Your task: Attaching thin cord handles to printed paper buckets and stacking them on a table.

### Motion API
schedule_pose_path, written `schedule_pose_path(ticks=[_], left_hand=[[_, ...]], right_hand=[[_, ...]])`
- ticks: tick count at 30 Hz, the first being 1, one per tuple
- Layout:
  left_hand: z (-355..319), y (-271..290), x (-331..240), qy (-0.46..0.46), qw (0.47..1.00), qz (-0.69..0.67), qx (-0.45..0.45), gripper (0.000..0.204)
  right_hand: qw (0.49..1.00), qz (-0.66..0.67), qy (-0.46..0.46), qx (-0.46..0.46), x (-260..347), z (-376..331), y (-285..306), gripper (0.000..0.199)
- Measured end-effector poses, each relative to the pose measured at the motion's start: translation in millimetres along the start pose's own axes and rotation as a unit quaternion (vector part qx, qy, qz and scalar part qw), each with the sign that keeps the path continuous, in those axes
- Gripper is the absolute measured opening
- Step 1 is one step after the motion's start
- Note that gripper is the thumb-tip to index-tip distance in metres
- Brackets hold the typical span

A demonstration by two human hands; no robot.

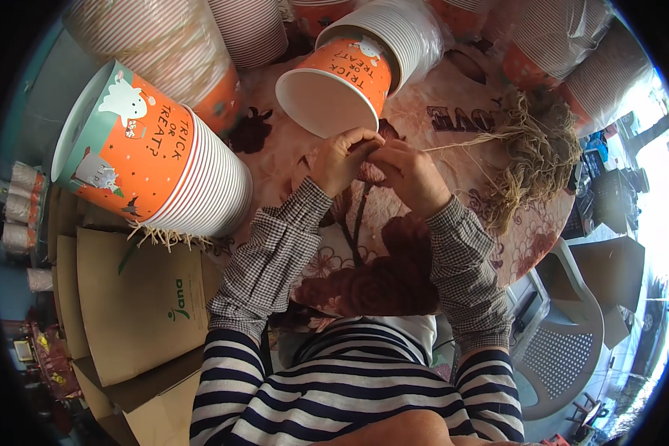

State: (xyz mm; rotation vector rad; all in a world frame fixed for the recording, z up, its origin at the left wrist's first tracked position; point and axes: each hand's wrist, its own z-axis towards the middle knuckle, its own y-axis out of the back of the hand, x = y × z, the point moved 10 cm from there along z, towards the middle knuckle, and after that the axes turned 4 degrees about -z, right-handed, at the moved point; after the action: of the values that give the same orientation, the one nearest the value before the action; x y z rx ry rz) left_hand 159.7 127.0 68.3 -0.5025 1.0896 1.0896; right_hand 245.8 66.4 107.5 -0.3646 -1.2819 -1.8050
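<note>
My left hand (340, 160) and right hand (409, 175) pinched one raffia strand (461, 145) together, just below the orange paper bucket (342, 78). Keeping it taut toward the raffia bundle (531, 152) seemed advisable.

This looks like a small packing or craft workspace rather than a home table: stacks of orange party paper tubs (163, 160) lie nested on their sides all around a round table (453, 111) under a floral cloth, more of them in clear plastic sleeves (565, 37). A heap of straw-coloured raffia (535, 156) sits on the cloth, flattened brown paper bags (137, 305) pile up at the left, and a white plastic chair (565, 342) stands at the right, with daylight behind it.
</note>
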Motion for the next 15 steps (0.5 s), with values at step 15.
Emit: schedule_pose_path(ticks=[15], left_hand=[[-8,-13,-21,-0.045,0.992,0.108,0.054,0.019]], right_hand=[[0.988,-0.049,-0.091,-0.117,-29,-4,30,0.011]])
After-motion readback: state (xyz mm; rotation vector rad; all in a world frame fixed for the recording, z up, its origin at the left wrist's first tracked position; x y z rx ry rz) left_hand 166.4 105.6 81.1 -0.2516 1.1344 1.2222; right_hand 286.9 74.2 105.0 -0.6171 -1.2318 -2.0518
